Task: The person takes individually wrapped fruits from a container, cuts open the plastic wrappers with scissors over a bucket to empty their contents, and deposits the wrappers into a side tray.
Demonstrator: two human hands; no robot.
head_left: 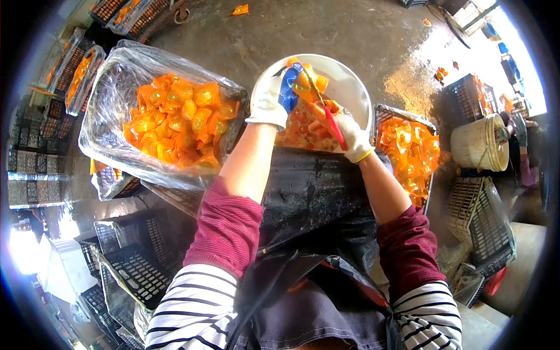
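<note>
My left hand (274, 96), in a white glove with blue fingers, is closed on an orange plastic packet (309, 83) over the white tub (357, 81). My right hand (344, 125), in a white glove with bare-looking fingertips, is closed around a red-handled tool (335, 127). The tool's long, thin, dark blade lies against the packet; its exact kind is unclear. Wet, pinkish-orange contents (291, 129) fill the tub below. Left of it, a plastic-lined crate (111, 111) holds many orange packets (175, 116). More orange packets (408, 149) fill a crate on the right.
A black apron (309, 198) covers my lap against the tub. Dark crates (137, 274) stack at lower left, others (490, 227) stand at right. Beside a whitish bucket (478, 143) another person's arm (525, 157) shows. Scraps lie on the wet floor (280, 29).
</note>
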